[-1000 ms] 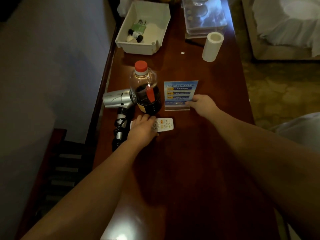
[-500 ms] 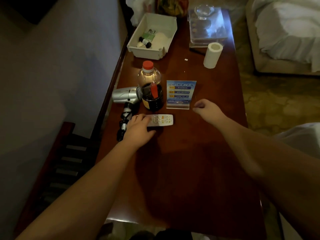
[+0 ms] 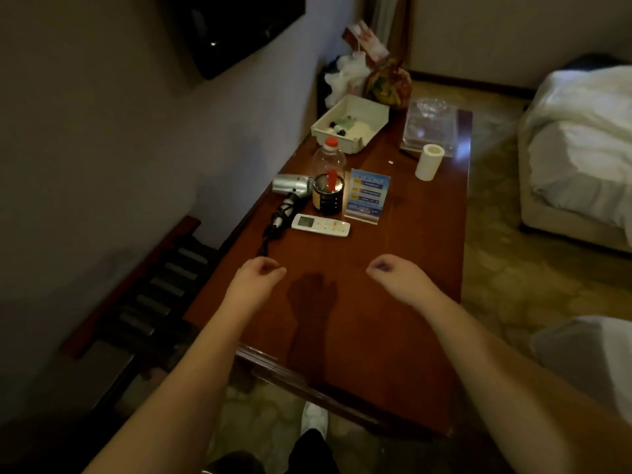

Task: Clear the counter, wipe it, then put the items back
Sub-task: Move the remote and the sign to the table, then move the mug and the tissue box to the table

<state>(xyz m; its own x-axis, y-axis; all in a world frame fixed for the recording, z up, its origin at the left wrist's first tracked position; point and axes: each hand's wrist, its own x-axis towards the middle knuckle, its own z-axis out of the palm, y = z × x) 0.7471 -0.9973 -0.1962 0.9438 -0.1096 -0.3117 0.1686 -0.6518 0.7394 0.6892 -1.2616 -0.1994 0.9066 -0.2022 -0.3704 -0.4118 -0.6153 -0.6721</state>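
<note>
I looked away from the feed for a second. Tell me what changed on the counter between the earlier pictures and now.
The left hand let go of the white remote control and drew back toward the person. The right hand released the blue card in its clear stand and also withdrew; both hang empty, fingers loosely curled. The remote, card, silver hair dryer and red-capped bottle kept their places.

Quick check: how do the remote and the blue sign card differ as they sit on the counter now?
The remote lies flat, white and long; the sign card stands upright, blue, in a clear base. The remote lies nearer the person, just in front of the sign card. Both rest on the counter, untouched by either hand.
</note>
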